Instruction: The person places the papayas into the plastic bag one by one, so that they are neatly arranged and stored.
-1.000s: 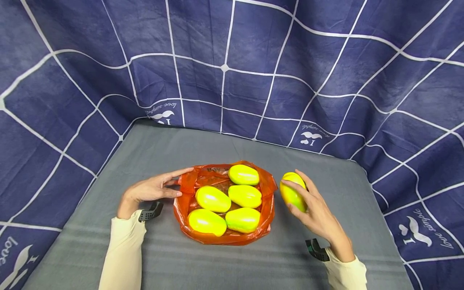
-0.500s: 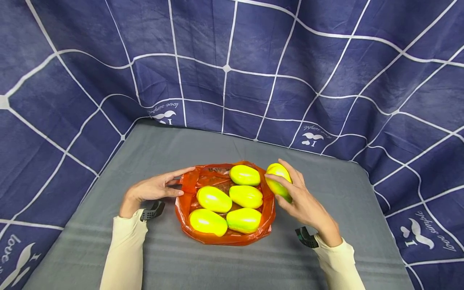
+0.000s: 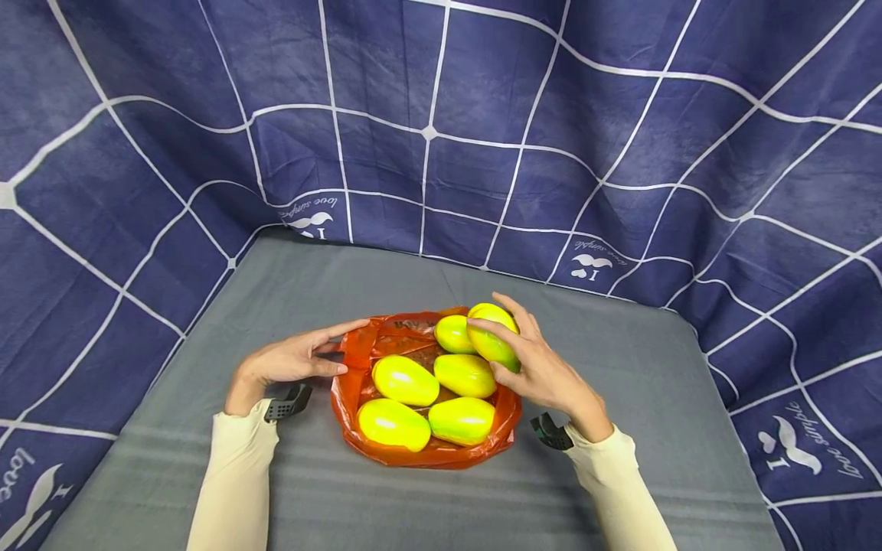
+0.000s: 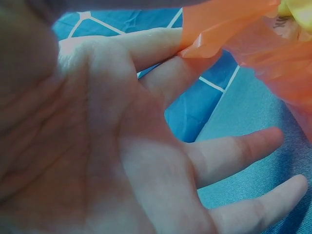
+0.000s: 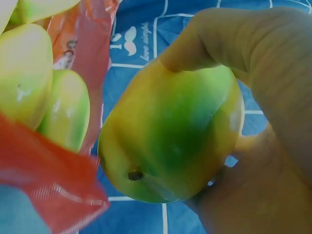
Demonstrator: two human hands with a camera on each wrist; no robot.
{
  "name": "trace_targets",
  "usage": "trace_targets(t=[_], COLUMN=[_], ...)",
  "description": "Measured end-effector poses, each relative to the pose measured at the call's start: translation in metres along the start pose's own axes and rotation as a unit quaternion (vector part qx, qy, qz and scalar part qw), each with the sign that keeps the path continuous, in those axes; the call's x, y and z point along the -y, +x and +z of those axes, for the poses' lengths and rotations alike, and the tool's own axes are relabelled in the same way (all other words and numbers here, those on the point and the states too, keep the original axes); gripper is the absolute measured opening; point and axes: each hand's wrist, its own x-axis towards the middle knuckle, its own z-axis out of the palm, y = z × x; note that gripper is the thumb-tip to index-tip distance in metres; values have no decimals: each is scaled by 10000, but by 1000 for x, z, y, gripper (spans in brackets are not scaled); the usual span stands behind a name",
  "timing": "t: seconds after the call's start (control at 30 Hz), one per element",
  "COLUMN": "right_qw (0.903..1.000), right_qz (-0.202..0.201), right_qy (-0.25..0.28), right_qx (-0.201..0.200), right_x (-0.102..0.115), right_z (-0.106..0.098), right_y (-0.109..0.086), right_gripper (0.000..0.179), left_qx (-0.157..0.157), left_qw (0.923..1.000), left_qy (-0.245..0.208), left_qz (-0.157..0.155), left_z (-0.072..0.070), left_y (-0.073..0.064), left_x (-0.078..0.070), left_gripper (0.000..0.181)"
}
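Observation:
In the head view, an orange-red plastic bag [image 3: 357, 349] sits wide-mouthed on the grey surface with several yellow-green mangoes [image 3: 405, 380] inside. At its left rim, my left hand [image 3: 292, 358] holds the plastic; in the left wrist view the plastic [image 4: 209, 29] covers the upper fingertips, while the two lower fingers [image 4: 234, 153] stretch out free. My right hand [image 3: 540, 371] grips another mango [image 3: 493, 337] above the bag's right side. The right wrist view shows this mango [image 5: 170, 131] with green patches and a dark stem end, thumb and fingers around it.
A grey cloth-covered surface [image 3: 579, 490] lies under the bag. Dark blue curtains [image 3: 475, 184] with white grid lines hang behind it and on both sides. Dark wrist straps [image 3: 288, 403] sit at both sleeves.
My right hand has carried its mango leftward, from beside the bag to over its right rim and the mangoes there. The left hand stays at the left rim.

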Motion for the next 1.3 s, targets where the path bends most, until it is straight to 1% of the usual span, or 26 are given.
trace_targets(t=[0.23,0.47,0.57,0.73,0.8,0.87,1.03,1.17,1.3], right_qw=[9995,9970,9960,9935,9922,9910,9880,9848,9833], right_qz=[-291,-604,-699,-728,-733,-761,-782,-673,-511], right_qy=[-54,127,56,-332,-389,-374,-116,-25,-32], right_qx=[134,461,552,805,934,1039,1325,1598,1745], right_x=[2,4,6,10,12,12,13,14,16], right_z=[11,25,31,38,40,42,47,52,57], right_y=[22,42,48,60,65,70,82,91,98], right_gripper=[65,70,69,64,64,64,63,64,65], left_qx=[-58,-125,-160,-169,-172,-168,-154,-212,-236], left_qw=[10000,9999,9998,9998,9998,9998,9999,9996,9995], left_qy=[69,75,86,74,79,64,65,188,220], left_qz=[-23,-36,-51,-34,-20,-13,-25,16,25], left_z=[0,-1,-1,0,0,0,1,1,2], left_y=[-2,-3,-2,-1,-1,-1,-1,-1,0], left_x=[1,4,4,4,3,3,1,-1,-3], left_gripper=[79,80,80,81,81,81,81,82,82])
